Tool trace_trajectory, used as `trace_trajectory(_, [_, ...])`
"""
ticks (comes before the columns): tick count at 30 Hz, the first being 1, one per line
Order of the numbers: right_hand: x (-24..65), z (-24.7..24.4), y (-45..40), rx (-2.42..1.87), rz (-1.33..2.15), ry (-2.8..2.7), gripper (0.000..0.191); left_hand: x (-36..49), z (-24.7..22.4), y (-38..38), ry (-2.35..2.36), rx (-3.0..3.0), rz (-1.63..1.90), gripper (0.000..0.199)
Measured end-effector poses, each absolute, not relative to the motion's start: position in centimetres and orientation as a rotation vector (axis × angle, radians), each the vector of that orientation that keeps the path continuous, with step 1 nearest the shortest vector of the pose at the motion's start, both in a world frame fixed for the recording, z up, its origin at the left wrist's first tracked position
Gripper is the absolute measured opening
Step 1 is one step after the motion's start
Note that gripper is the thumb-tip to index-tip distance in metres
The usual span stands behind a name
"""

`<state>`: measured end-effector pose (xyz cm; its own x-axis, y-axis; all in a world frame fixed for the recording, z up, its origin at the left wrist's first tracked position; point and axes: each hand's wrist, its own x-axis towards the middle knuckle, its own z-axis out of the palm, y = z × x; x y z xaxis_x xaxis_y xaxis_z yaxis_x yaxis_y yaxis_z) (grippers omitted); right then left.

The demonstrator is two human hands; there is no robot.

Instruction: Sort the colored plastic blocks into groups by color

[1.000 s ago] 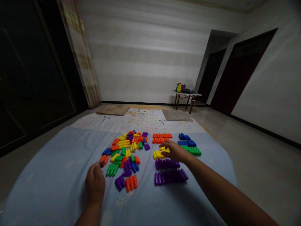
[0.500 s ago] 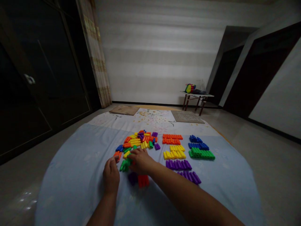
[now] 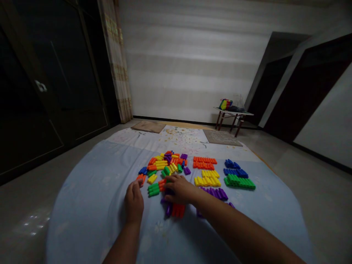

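Note:
My left hand (image 3: 134, 201) rests on the cloth with its fingers loosely curved and holding nothing I can see. Its fingertips are beside a few orange peg-like plastic blocks (image 3: 141, 178). My right hand (image 3: 180, 189) bends over the near side of the pile, fingers closed down on blocks hidden beneath them. Around it lie green blocks (image 3: 153, 189), red blocks (image 3: 178, 210) and purple blocks (image 3: 168, 209), partly covered by the hand. A yellow block (image 3: 152, 179) sits between the hands. Beyond is the mixed-colour pile (image 3: 162, 163).
To the right lie rows by colour: orange (image 3: 205, 160), yellow (image 3: 207, 182), purple (image 3: 217, 193), blue (image 3: 235, 172) and green (image 3: 239, 182). My right forearm covers part of the purple rows. Two flat boards (image 3: 149, 127) lie at the far edge. A small table (image 3: 233, 110) with bags stands beyond.
My right hand has moved right, off the green blocks, which now show between the hands. My left hand stays by the orange blocks. The whole view has shifted slightly.

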<state>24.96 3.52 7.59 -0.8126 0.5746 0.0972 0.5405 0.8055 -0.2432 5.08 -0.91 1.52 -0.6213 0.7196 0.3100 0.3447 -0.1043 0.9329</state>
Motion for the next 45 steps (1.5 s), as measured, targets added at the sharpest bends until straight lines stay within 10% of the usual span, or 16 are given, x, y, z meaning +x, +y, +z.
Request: trace_trajectory(45, [26.9,8.1,3.7,-1.322,0.387,-2.566,0.037,5.3,2.4,-1.2,1.899,1.194,1.771,0.035])
